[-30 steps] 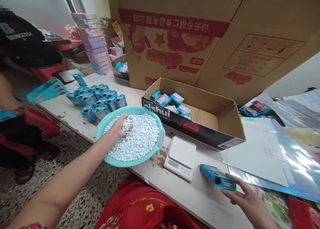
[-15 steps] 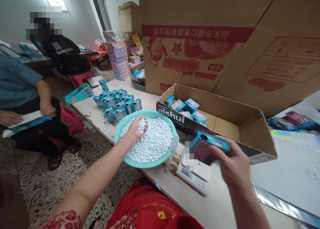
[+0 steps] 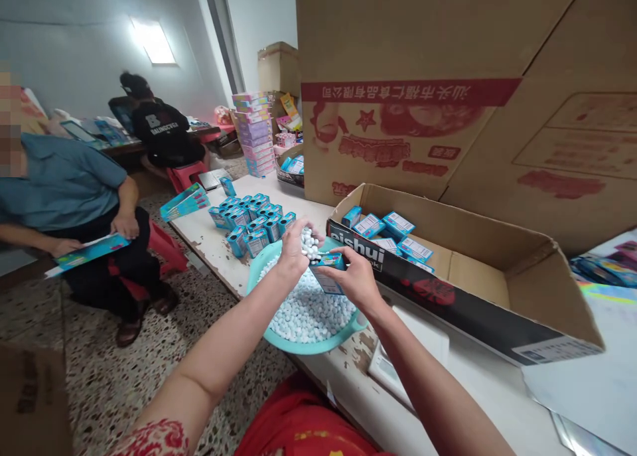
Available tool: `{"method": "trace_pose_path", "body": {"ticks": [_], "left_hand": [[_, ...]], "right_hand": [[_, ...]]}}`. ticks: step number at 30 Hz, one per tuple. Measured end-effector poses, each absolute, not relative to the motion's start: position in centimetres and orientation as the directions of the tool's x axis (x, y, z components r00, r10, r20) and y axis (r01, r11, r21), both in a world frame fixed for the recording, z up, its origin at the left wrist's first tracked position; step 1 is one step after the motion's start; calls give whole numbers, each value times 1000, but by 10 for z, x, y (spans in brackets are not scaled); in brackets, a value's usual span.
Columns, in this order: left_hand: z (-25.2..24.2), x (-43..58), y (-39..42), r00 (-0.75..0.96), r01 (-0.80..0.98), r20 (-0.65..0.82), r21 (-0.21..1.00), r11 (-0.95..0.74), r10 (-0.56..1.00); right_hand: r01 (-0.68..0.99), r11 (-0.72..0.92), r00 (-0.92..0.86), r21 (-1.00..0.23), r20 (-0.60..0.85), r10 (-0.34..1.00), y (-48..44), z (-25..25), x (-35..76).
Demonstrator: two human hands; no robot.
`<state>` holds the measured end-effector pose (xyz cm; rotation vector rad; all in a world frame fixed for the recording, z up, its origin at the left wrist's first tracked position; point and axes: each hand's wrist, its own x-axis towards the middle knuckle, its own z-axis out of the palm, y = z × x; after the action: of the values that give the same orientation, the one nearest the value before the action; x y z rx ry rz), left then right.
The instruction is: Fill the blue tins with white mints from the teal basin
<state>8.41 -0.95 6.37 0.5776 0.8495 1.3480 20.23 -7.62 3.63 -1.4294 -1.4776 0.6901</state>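
Over the turquoise basin (image 3: 334,347) of small white candy-like pellets (image 3: 303,316), my left hand (image 3: 294,249) is cupped round a handful of the same pellets. My right hand (image 3: 359,278) grips a small blue carton (image 3: 329,282) by its sides, above the basin. The carton's top edge is right beside the pellets in my left palm; whether any are passing into it I cannot tell. Several similar blue cartons (image 3: 257,242) stand upright on the table behind the basin. Partly under my right forearm lies a white digital scale (image 3: 438,340).
A long cardboard tray (image 3: 478,323) with several blue cartons (image 3: 398,225) lies right of the basin, before a large cardboard box (image 3: 398,31). A stack of pink and purple boxes (image 3: 255,134) stands behind. At left, a seated person (image 3: 74,177) holds flat printed card (image 3: 94,251).
My right hand has brought the blue carton left from above the scale to over the basin. My left hand has lifted its pellets up to the carton. The view has shifted.
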Motion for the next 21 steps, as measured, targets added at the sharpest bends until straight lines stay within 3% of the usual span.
{"method": "trace_pose_path", "body": {"ticks": [15,21], "left_hand": [[57,86,-9,21,-516,-38,856,43,999],[62,87,-9,19,-494,-49,868,52,999]], "right_hand": [[474,153,134,-867,243,961,-77,40,202],[467,162,130,-869,249,960,-77,41,202]]}}
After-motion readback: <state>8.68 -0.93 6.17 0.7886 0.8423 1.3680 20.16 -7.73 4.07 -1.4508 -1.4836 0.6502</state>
